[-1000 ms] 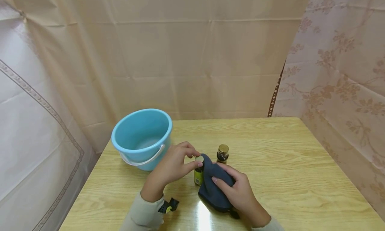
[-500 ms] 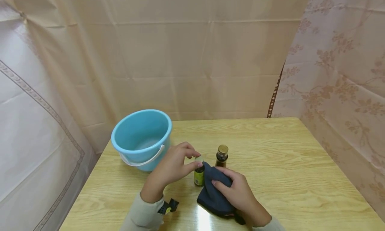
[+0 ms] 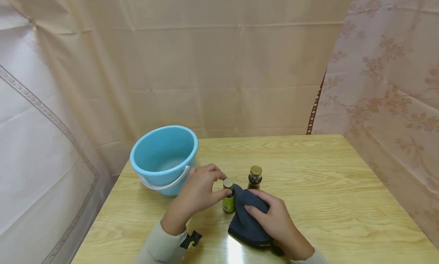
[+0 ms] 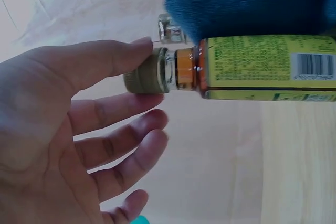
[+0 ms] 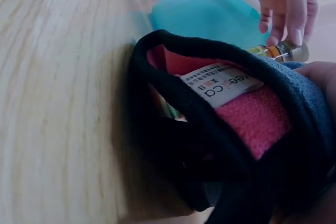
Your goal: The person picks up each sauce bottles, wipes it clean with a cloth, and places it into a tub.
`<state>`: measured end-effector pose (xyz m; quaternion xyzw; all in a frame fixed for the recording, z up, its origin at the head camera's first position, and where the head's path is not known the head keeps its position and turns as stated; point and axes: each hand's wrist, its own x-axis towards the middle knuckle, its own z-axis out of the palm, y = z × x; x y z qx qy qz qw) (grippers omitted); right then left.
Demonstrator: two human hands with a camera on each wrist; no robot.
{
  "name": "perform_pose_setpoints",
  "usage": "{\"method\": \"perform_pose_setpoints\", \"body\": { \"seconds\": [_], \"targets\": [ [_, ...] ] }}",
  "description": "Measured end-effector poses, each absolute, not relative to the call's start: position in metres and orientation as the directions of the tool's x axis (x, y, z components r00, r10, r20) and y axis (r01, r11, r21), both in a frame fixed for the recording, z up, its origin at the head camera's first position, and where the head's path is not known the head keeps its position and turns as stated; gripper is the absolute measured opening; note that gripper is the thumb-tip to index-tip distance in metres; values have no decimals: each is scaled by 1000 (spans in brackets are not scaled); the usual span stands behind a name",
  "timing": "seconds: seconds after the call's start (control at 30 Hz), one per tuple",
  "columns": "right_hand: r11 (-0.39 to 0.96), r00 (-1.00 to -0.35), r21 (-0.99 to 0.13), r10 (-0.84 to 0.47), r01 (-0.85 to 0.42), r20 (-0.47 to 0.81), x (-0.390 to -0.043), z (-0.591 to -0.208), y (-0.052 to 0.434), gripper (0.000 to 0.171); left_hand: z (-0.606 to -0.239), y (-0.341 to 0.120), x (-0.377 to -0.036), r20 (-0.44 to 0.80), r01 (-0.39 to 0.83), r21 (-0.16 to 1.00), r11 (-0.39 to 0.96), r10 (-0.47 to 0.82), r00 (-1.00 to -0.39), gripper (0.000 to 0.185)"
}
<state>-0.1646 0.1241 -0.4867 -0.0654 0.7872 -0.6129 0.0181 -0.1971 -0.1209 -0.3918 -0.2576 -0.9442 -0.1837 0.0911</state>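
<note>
A small brown bottle point(image 3: 228, 203) with a yellow-green label stands upright on the table. My left hand point(image 3: 200, 189) has its thumb and index finger at either side of the bottle's gold cap point(image 4: 146, 74); the other fingers are loosely bent in the left wrist view. My right hand point(image 3: 274, 214) grips a dark blue fleece cloth article point(image 3: 248, 218) close against the bottle's right side. The right wrist view shows its black edging, pink lining point(image 5: 257, 119) and white printed tag point(image 5: 220, 83). Behind it stands a second dark bottle point(image 3: 255, 176) with a gold cap, its lower part hidden.
A light blue bucket point(image 3: 192, 157) with a white handle point(image 3: 171, 184) stands at the table's left, just beyond my left hand. The wooden table point(image 3: 329, 191) stretches to the right. Hanging cloths point(image 3: 219, 65) close off the back and both sides.
The fleece article has slid down along the small bottle, baring more of its cap, and its lower edge has shifted. My left index finger has eased slightly back from the cap's top.
</note>
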Motion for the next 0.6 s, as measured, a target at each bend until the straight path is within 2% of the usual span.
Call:
{"method": "perform_pose_setpoints", "body": {
  "seconds": [0.23, 0.43, 0.6],
  "targets": [
    [284, -982, -941, -94, -182, 161, -157, -482, 134, 41, -395, -118, -194, 278, 484, 316, 816, 408, -870, 38],
    [177, -974, -959, -82, -221, 209, -152, -475, 146, 40, -399, -118, -193, 295, 472, 350, 809, 383, -875, 39],
    [121, -927, -923, -137, -365, 349, -152, -474, 162, 41, -403, -117, -194, 325, 477, 366, 799, 371, -870, 40]
  ]
}}
